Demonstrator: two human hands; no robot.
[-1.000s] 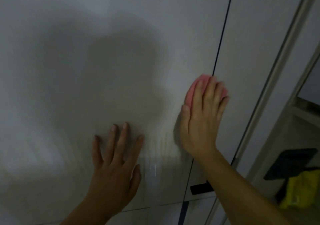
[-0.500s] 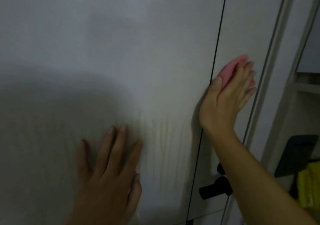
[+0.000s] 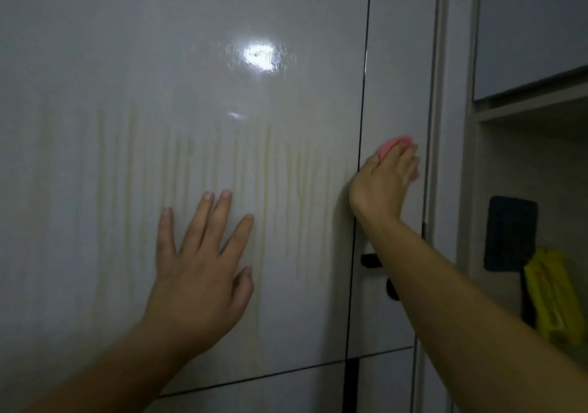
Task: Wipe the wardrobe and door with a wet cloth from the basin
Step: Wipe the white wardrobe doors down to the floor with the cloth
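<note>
Two glossy white wardrobe doors fill the view. The wide left door point(image 3: 191, 94) carries yellowish vertical drip streaks across its middle. My left hand point(image 3: 200, 263) lies flat on it with fingers spread. The narrow right door point(image 3: 397, 62) is divided from it by a dark vertical gap. My right hand point(image 3: 385, 183) presses a pink cloth point(image 3: 393, 145) flat against that narrow door, fingers straight over the cloth. Only the cloth's upper edge shows above my fingers. No basin is in view.
A black handle point(image 3: 370, 260) sits on the narrow door below my right forearm. To the right, an open shelf niche holds a black object point(image 3: 509, 231) and a yellow package point(image 3: 553, 298). A lamp's glare point(image 3: 259, 56) reflects on the wide door.
My right hand has slid the pink cloth rightward from the door gap across the narrow door. My left hand stays flat on the wide door. The view has shifted, revealing streaks and glare.
</note>
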